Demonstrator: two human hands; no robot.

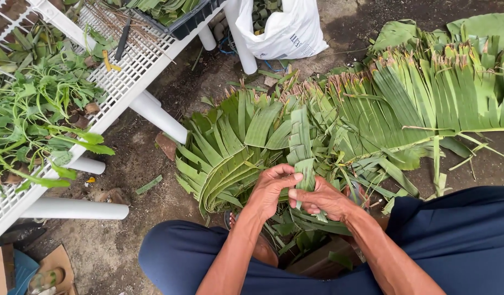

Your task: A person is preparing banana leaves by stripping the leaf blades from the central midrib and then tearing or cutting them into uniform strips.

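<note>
My left hand [271, 188] and my right hand [323, 198] meet over my knees, both closed on one long green leaf strip [301, 147] that stands up between the thumbs. The strip rises from a heap of torn banana-type leaves [230, 147] spread on the ground in front of me. A large split leaf [426, 93] fans out to the right. My legs in dark blue trousers [459, 235] frame the bottom of the view.
A white slatted rack [126, 71] on white tube legs [159, 117] holds small green plants [33, 109] at the left. A white plastic sack [284, 27] with leaf rolls stands at the top. Dark crate [181, 22], bare dirt ground, cardboard at bottom left.
</note>
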